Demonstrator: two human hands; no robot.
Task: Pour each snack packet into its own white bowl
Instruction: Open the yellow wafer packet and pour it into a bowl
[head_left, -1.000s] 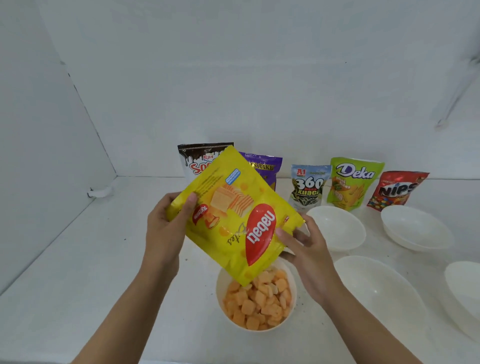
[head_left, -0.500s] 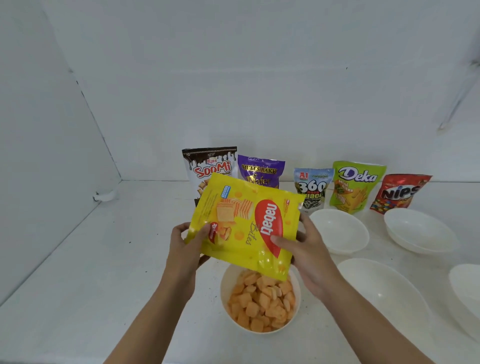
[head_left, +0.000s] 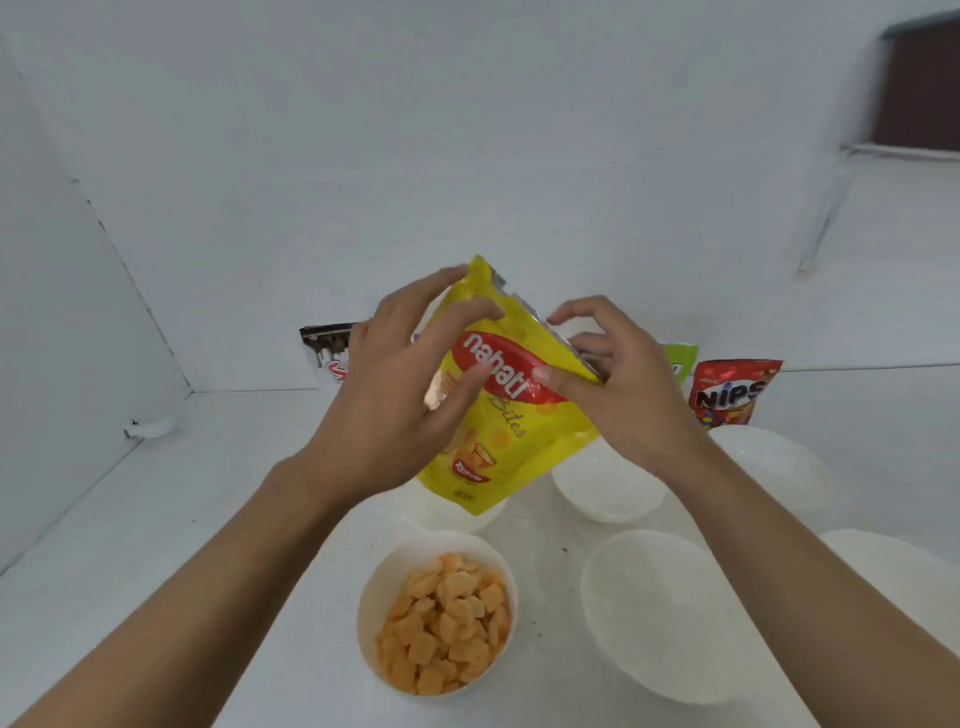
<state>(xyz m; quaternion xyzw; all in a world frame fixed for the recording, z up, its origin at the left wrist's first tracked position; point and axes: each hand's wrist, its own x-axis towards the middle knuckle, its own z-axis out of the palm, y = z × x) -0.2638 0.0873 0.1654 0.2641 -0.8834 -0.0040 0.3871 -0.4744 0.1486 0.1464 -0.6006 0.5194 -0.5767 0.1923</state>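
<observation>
Since half a second ago the yellow Nabati packet (head_left: 511, 415) has swung up from its mouth-down tilt over the filled bowl and now hangs higher, its torn silver-lined mouth at the top and its bottom corner pointing down, above and beyond that bowl rather than over it. Left hand (head_left: 384, 410) grips the packet's left side, its fingers curled over the upper edge and its thumb pressed on the printed front. Right hand (head_left: 634, 395) pinches the upper right edge, thumb on the red logo and the other fingers bent behind the open mouth. Nearest the camera, the filled bowl (head_left: 376, 590) sits on the white table (head_left: 208, 519), heaped with orange snack pieces (head_left: 447, 618). Just right of it stands an empty white bowl (head_left: 670, 618), with another empty bowl (head_left: 608, 493) beyond, partly under the right wrist. A further bowl (head_left: 784, 457) lies near the red Nips packet (head_left: 735, 392), which stands against the back wall beside a green packet (head_left: 680, 358) mostly hidden by the right hand. At the far left of the row, a dark brown packet (head_left: 332, 348) shows past the left hand.
</observation>
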